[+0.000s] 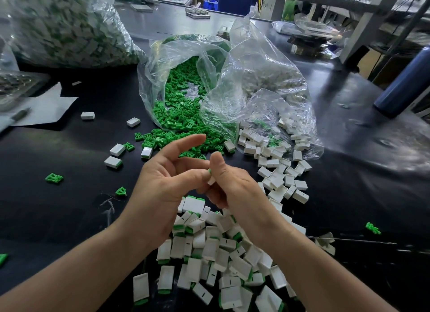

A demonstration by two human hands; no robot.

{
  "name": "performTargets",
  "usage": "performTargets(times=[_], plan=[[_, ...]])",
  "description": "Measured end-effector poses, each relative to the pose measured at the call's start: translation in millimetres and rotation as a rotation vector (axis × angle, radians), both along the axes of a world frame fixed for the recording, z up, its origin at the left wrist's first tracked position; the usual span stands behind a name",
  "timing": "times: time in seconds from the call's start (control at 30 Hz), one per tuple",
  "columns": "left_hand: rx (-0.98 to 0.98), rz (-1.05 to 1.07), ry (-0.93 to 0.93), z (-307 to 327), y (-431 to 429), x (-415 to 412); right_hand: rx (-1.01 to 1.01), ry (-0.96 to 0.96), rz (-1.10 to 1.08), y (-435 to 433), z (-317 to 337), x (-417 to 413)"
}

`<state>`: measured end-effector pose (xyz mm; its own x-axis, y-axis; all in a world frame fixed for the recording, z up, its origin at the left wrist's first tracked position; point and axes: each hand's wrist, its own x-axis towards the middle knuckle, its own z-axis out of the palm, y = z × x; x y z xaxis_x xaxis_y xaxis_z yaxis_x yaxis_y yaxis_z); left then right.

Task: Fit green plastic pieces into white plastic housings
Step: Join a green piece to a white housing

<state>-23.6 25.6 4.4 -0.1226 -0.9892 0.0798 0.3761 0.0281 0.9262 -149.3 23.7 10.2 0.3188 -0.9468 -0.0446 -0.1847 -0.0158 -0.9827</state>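
Green pieces [167, 139] and white housings [279, 172], loose and fitted.
The green heap lies far centre, with strays to the left. Empty housings scatter right. Fitted housings [209, 244], green ends showing, pile near centre. One held housing [211, 179] above them shows a green tip.

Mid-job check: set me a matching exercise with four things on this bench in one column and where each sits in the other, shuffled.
Things
1. clear plastic bag of loose green plastic pieces
2. pile of white plastic housings with green ends fitted
3. dark blue cylindrical bottle
4. white paper sheet

Places
A. far right edge of the view
B. left side, lying flat
C. centre, open mouth spilling toward the viewer
D. nearest the viewer, at the bottom of the view

Pairs: 1-C, 2-D, 3-A, 4-B
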Motion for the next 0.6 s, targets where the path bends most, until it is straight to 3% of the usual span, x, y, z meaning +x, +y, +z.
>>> performTargets(times=[0.23, 0.33, 0.6], plan=[[0.05, 0.05, -0.078, -1.1, -2.0, 0.3, -0.036, 0.101, -0.131, -8.4, 5.4, -14.3], [0.081, 0.078, -0.1, -2.5, -3.1, 1.3, -0.099, 0.032, -0.187, -11.7, 4.2, -18.1], [0.031, 0.11, -0.247, -2.1, -3.8, 1.6, -0.151, 0.089, -0.146, -11.7, 3.3, -19.1]])
